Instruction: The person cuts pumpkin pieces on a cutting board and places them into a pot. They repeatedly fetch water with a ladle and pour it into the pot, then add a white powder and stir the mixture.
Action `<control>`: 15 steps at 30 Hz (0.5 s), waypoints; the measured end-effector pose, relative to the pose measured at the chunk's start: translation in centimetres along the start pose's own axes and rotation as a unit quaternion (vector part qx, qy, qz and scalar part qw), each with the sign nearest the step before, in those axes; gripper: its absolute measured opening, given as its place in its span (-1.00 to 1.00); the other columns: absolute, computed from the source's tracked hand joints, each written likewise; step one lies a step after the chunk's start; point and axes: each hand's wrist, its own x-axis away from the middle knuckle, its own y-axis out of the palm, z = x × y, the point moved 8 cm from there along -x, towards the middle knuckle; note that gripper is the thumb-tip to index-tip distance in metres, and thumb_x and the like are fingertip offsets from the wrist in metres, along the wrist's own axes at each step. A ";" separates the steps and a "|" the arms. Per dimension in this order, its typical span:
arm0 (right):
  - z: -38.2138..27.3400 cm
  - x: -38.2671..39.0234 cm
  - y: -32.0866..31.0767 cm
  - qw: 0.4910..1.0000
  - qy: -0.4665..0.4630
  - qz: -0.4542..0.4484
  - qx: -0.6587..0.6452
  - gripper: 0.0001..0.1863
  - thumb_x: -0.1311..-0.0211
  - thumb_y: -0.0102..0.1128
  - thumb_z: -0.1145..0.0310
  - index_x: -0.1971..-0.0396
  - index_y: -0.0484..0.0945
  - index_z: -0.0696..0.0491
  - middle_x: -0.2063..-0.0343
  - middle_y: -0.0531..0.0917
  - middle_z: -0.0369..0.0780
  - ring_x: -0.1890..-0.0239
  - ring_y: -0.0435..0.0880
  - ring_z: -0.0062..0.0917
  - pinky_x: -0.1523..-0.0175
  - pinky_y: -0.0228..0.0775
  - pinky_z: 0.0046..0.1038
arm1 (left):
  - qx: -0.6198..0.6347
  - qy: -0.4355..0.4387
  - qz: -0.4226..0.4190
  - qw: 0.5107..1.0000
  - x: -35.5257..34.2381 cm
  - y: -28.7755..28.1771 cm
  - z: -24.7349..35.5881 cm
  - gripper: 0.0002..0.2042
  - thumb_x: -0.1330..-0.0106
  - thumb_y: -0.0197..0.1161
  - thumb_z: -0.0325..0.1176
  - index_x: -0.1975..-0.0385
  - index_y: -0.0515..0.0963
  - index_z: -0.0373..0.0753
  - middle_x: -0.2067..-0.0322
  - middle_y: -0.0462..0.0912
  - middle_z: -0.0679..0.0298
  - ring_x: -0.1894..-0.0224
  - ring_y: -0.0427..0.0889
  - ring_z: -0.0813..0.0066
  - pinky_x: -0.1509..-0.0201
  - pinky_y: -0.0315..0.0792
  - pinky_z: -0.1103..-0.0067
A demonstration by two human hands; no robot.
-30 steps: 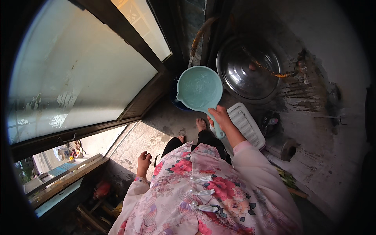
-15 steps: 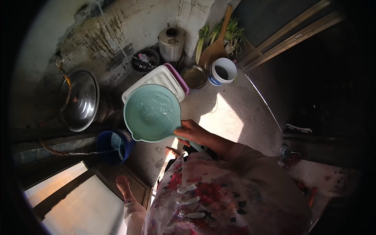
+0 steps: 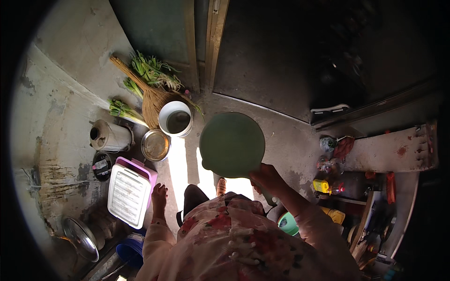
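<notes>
My right hand is wrapped around the handle of a round, green water dipper with a small pouring lip. The dipper is held out in front of me above the floor, in shade. Its inside looks dark, and I cannot make out the water level. My left hand hangs free on the left with its fingers apart, holding nothing. Closest to it is a white-lidded plastic box with a pink rim behind the lid. A white bucket with dark contents stands beyond the dipper, to its left.
Beside the bucket are a round metal pan, a broom and green onions. A metal kettle stands by the wall. At lower left are a blue bucket and a metal lid. A green basin and cluttered shelves lie right.
I have turned to the right, and the dipper has gone from above the white-lidded box to near the white bucket. My left hand now shows more fully at the left.
</notes>
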 end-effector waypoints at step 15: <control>-21.5 -17.9 -43.4 0.938 -0.057 0.176 -0.295 -0.82 -0.09 0.02 0.27 0.44 0.36 0.08 0.73 0.44 -0.22 0.79 0.41 -0.56 0.72 0.28 -0.52 | -0.206 0.265 -0.167 0.927 -35.7 47.1 41.6 -0.64 -0.12 0.08 -0.40 0.07 0.30 -0.33 0.20 0.50 -0.02 0.16 0.53 0.20 0.15 0.43 0.47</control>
